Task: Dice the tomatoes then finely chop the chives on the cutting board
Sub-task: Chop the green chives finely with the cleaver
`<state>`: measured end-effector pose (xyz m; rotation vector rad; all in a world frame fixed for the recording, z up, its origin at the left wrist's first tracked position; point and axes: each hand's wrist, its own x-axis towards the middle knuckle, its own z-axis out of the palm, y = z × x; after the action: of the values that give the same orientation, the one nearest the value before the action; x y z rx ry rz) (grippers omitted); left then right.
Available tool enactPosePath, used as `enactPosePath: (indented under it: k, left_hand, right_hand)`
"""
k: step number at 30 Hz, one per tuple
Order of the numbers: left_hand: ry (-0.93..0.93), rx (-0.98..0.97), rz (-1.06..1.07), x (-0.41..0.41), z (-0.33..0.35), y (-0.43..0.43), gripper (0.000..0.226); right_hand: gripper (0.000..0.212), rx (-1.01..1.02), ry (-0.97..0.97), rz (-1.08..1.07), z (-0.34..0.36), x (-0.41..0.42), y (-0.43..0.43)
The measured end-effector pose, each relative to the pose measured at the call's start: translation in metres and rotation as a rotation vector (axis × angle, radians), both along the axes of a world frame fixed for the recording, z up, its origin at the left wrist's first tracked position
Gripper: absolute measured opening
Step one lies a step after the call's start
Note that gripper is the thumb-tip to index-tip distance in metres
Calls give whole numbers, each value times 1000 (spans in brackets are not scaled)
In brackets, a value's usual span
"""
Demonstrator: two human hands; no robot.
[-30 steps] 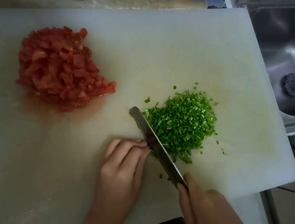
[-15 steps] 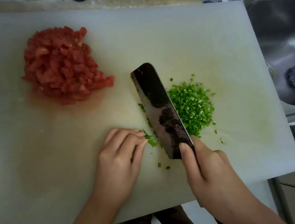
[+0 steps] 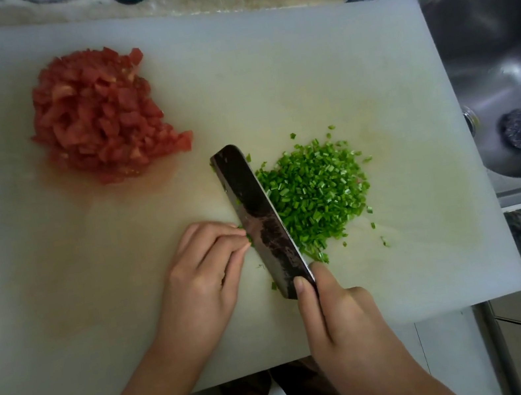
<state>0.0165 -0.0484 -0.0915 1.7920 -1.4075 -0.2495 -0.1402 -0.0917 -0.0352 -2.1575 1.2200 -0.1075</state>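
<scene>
Now your right hand (image 3: 339,315) grips the one knife (image 3: 256,212). Your left hand (image 3: 203,277) curls its fingertips onto a few chive stubs (image 3: 248,238); the blade, apart from them a moment ago, now touches them. On the cutting board (image 3: 370,80), one chopped chive pile (image 3: 316,187) lies mid-board and one diced tomato pile (image 3: 99,118) at its far left.

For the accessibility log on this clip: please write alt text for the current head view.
The right hand holds a dark cleaver on a white cutting board beside chopped chives, while the left hand pinches chive ends at the blade. Diced tomatoes are heaped far left; a sink lies right.
</scene>
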Motion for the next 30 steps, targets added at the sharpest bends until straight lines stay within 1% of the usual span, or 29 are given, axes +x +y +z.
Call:
enactPosePath:
  k: [4,8,11,12,14,16,18,20,21,23,25,30]
  left_hand:
    - [-21,13,-18,2,-1,2,9]
    - [-99,34,-11,1,2,3,11]
    - [-45,50,42,1,3,1,10]
    - [-38,50,55,2,3,-1,9]
    - [-49,50,63,2,2,0,9]
    - [-48,41,73,1,2,0,9]
    - [-30,32,94,1,3,0,14]
    - [-19,22,96,2,5,0,17]
    - [-24,20,93,3,5,0,18]
    - [-41,32,93,2,5,0,18]
    - [-64,32,104,0,5,2,18]
    - [-140,14,74,3,4,4,19]
  right_hand:
    - [23,-44,119,59,6,5,-1]
    - [23,-75,259,37,9,12,5]
    - [26,-134,305,39,9,19,0]
    - [27,-153,281,54,6,24,-3]
    - [29,-116,210,84,1,31,-7]
    - [33,-42,216,82,2,26,-8]
    - [39,-34,240,100,11,18,-2]
    - [41,-14,158,74,12,14,-1]
    - [38,3,104,68,9,17,-5]
    - [31,-26,31,70,3,27,-16]
    - [28,-1,-31,26,5,32,-22]
    - [21,57,-39,25,14,11,-25]
